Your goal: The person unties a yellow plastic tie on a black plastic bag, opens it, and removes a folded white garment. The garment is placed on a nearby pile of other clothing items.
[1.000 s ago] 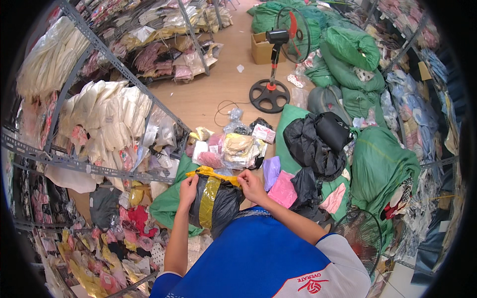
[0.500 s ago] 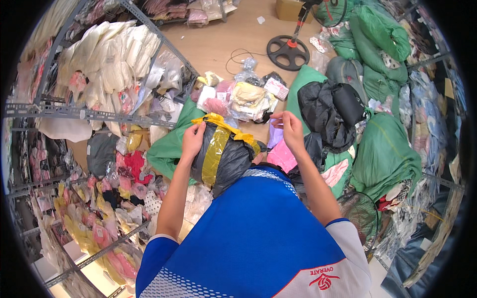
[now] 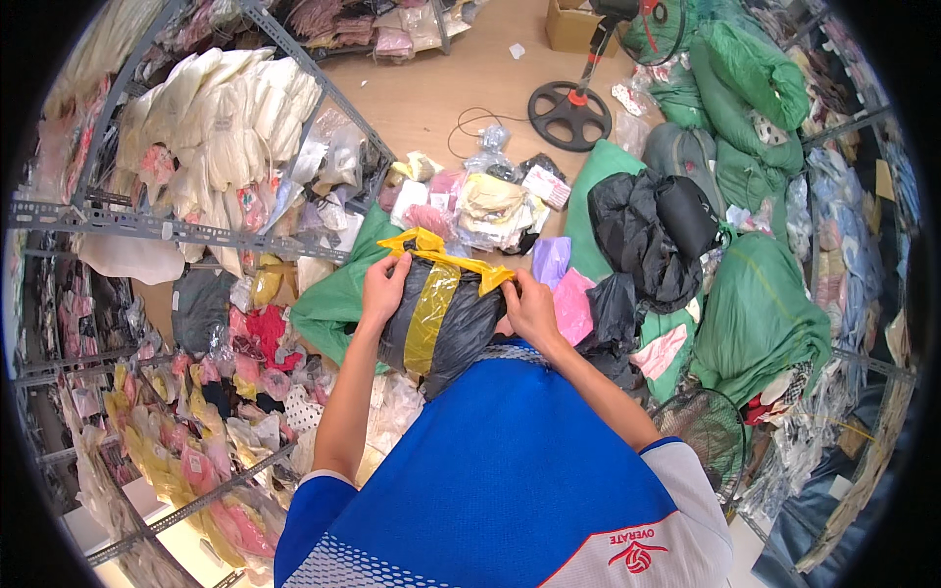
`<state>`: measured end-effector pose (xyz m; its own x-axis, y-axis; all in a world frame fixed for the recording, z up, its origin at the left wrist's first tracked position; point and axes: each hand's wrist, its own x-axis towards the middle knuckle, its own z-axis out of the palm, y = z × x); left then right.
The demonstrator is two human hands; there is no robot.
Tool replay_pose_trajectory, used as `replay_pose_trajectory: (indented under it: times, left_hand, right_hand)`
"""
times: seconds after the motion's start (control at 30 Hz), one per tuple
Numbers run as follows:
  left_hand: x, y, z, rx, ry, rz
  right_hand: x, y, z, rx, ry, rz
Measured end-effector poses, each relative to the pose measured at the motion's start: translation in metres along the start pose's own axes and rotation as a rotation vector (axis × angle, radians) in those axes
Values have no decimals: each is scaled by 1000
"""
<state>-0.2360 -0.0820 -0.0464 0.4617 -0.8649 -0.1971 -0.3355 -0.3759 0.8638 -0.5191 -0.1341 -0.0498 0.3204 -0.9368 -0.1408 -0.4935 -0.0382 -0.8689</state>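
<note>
A rounded black plastic bundle (image 3: 463, 321) rests against the front of my blue shirt. A shiny yellow tape band (image 3: 428, 316) runs down its face. Along its top edge stretches a crumpled strip of yellow tape (image 3: 453, 261), bunched up at the left end. My left hand (image 3: 384, 286) pinches the upper left corner of the bundle, beside the bunched tape. At the other end, my right hand (image 3: 530, 308) is closed on the strip's right end, thumb and fingers together. The bundle's lower side is hidden behind my shirt.
Bagged garments (image 3: 495, 211) lie piled on the floor ahead. Green sacks (image 3: 760, 294) and a black bag (image 3: 637, 230) crowd the right side. Metal racks with clothes (image 3: 211, 137) stand at left. A wheel-shaped black stand base (image 3: 569, 116) sits beyond the pile.
My right hand has come left and down from above the pink bag onto the bundle's upper right corner. The yellow strip now stretches straighter between both hands.
</note>
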Motion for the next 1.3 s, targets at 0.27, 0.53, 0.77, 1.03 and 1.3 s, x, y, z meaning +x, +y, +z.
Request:
replay_pose_trajectory:
  times: [0.27, 0.53, 0.77, 1.03, 1.3]
  left_hand:
    - [10, 1, -22, -391, -76, 163]
    - [-1, 48, -26, -317, 139, 612]
    - [-20, 79, -2, -66, 590, 839]
    - [-23, 87, 15, 226, 503, 1013]
    - [-49, 70, 34, -310, 179, 341]
  right_hand:
    - [22, -13, -3, 1081, -407, 341]
    - [36, -83, -52, 989, -453, 119]
    - [39, -117, -75, 547, -234, -212]
    - [40, -101, -83, 359, -141, -282]
    - [31, -88, -123, 112, -236, -302]
